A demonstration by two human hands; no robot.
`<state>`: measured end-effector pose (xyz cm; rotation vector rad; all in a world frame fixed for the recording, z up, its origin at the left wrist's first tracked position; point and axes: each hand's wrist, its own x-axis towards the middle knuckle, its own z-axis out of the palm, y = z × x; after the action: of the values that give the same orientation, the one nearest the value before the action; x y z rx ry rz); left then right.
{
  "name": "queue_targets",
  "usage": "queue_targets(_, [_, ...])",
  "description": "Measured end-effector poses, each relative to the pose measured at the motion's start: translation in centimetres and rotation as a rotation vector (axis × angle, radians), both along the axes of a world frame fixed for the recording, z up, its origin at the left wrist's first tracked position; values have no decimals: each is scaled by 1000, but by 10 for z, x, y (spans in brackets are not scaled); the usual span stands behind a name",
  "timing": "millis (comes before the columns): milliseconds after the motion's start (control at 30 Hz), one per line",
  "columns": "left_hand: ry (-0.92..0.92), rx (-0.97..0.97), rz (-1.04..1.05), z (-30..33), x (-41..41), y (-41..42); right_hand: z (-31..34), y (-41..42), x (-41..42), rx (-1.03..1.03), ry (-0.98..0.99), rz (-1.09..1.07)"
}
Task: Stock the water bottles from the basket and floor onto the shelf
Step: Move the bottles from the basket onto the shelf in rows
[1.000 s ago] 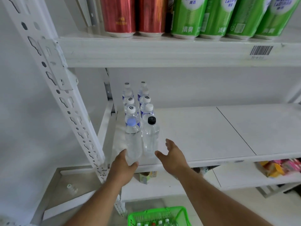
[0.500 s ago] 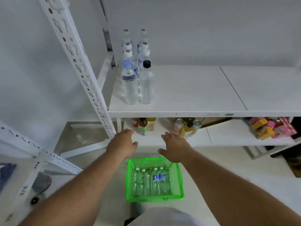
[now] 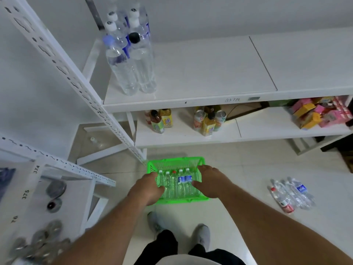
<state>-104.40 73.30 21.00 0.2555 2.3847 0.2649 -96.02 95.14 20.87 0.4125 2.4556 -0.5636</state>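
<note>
"374", "375" on left rack (image 3: 30,180)

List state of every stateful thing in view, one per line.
Shelf bottles: upright, capped, two rows at the shelf's left end.
Basket bottles: lying side by side in the basket, capped.
Green basket: on the floor, open top.
Floor bottles: lying on the floor, right of the basket.
Left hand: over the basket's left side, grip unclear.
Right hand: over the basket's right side, grip unclear.
</note>
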Motion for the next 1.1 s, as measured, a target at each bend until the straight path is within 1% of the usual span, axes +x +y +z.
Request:
queue_targets(133, [-56, 23, 35, -17, 9, -4, -22, -1, 14, -25, -77, -58])
queue_targets(300, [-126, 86, 92, -38, -1, -15, -35, -11, 14, -37, -156, -132])
queue_targets(500, [-211, 209, 168, -63, -29, -34, -46, -31, -9, -49, -215, -242])
queue_targets(667, [-263, 247, 205, -89, -56, -52, -61, -49, -34, -94, -255, -352])
queue_targets(800, [-315, 278, 298, -112, -71, -54, -81, -53, -50, -128, -257, -405])
queue_targets(967, [-385, 321, 512, -156, -77, -40, -128, -39, -65, -194, -297, -477])
queue_targets(1100, [-367, 325, 615, -220, -80, -15, -200, -12, -83, -218, -306, -536])
